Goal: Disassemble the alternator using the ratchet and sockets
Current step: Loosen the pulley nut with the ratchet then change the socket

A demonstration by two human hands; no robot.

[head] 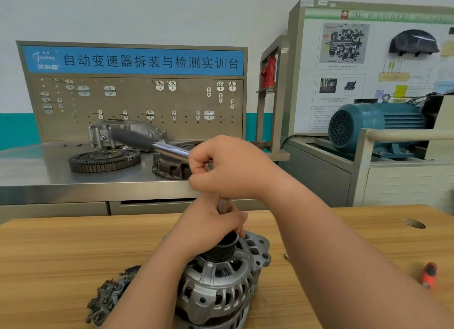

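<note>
Room: steel workbench (49, 174) with pegboard (137, 107), blue motor (375, 127) at right. Wooden tabletop (61, 250) carries alternator (221, 287), front centre. Left hand (208, 228) wrapped around the socket (224, 247) on its pulley; right hand (233, 169) clamped on ratchet (147, 142) head. Orange screwdriver (428, 276) right.

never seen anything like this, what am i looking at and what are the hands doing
This is one picture from a camera worn on a person's head, looking down at their own bare hands. On the wooden table stands an alternator, a car's generator, in a silver vented housing. The right hand grips the head end of a ratchet, its dark handle pointing away to the left. The left hand steadies the black socket sitting on the alternator's top. A chain lies to the left, an orange tool to the right.
</note>
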